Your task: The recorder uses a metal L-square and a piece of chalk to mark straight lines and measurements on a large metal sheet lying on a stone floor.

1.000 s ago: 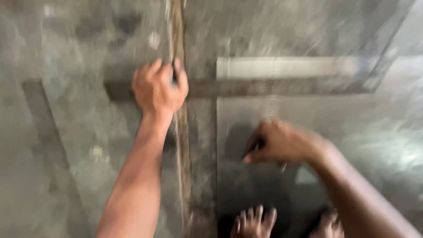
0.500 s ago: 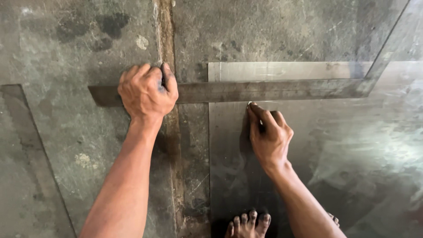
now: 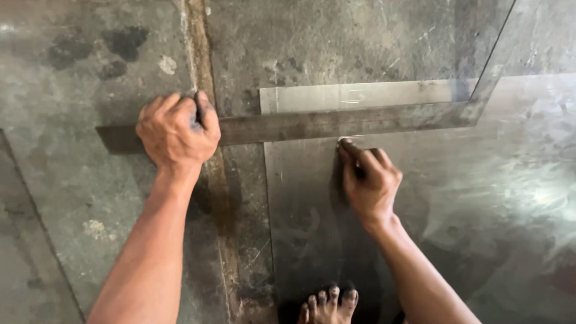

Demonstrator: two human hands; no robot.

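Straightedge (image 3: pixel 336 123) seemingly across metal sheet (image 3: pixel 480 210)

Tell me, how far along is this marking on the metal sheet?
Done: the straightedge lies across the metal sheet, pinned by the left hand. In hand: the right hand holds its fingers at the straightedge's lower edge. Left: no finished line shows along that edge.

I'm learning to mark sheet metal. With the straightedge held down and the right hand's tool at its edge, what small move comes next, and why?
Probably draw the right hand along the straightedge across the metal sheet: its tip sits against the lower edge, and the left hand pins the bar.
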